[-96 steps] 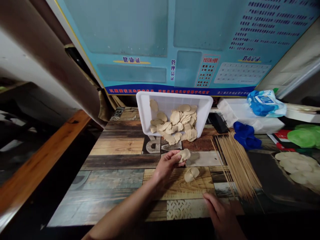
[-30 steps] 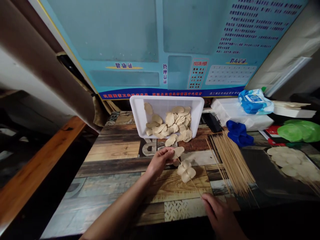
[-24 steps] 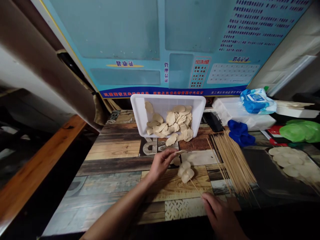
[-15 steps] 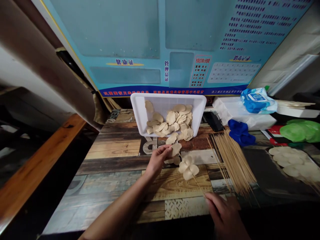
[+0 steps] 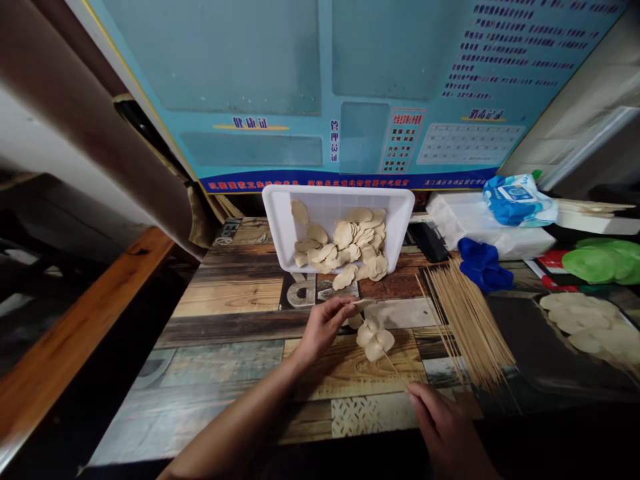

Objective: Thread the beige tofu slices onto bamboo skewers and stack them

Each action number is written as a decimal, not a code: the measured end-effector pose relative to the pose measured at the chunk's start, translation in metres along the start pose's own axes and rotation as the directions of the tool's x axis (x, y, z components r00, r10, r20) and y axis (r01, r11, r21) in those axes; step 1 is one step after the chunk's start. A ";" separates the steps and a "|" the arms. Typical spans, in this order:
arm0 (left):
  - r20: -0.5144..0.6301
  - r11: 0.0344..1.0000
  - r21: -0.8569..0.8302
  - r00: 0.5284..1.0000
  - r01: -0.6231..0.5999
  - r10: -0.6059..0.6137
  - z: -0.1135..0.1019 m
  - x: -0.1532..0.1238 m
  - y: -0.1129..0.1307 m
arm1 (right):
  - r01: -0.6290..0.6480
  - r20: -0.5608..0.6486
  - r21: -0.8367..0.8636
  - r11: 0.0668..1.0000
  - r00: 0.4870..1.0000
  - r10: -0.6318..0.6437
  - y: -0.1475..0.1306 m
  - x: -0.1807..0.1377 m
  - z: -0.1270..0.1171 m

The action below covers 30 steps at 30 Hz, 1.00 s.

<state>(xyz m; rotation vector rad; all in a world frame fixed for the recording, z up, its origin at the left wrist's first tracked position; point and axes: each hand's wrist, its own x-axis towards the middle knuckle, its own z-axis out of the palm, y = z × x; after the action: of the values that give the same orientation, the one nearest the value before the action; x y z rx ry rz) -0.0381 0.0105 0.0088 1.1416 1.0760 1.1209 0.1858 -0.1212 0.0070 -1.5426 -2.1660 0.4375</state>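
My left hand (image 5: 324, 325) pinches a thin beige slice (image 5: 361, 305) edge-on, just above the tip of a bamboo skewer (image 5: 395, 370). Several beige slices (image 5: 375, 337) are threaded on that skewer's upper end. My right hand (image 5: 440, 427) grips the skewer's lower end near the table's front edge. A tilted white tray (image 5: 280, 227) behind holds many more slices (image 5: 350, 243), some spilling onto the table.
A fan of loose bamboo skewers (image 5: 467, 323) lies right of my hands. Blue gloves (image 5: 483, 267), a white box (image 5: 480, 223) with a blue wipes pack (image 5: 520, 197), a green plate (image 5: 605, 260) and pale slices on a dark tray (image 5: 590, 327) sit at right. A poster board stands behind.
The skewer has gained slices since the earliest frame. My left hand has turned its slice from flat to edge-on and brought it down beside the skewer tip.
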 end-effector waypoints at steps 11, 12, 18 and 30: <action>0.196 0.769 -0.505 0.920 0.391 -0.340 -0.003 0.004 -0.007 | 0.011 -0.046 0.028 1.000 0.999 -0.010 0.010 -0.002 0.005; 0.215 0.746 -0.522 0.910 0.413 -0.354 -0.003 0.004 -0.007 | 0.009 -0.046 0.020 1.000 0.999 -0.008 0.010 -0.001 0.006; 0.178 0.794 -0.500 0.938 0.346 -0.297 0.006 -0.002 -0.007 | 0.014 -0.081 -0.022 1.000 0.997 -0.016 0.008 0.002 0.009; -0.003 0.957 -0.265 0.992 0.122 -0.128 0.016 -0.011 -0.005 | 0.023 -0.099 -0.126 0.992 0.994 -0.035 0.001 0.003 0.007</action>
<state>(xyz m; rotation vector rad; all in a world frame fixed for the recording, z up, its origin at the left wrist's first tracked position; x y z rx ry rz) -0.0228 -0.0023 0.0065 0.8421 0.9669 1.1392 0.1827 -0.1178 0.0012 -1.5611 -2.1705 0.2133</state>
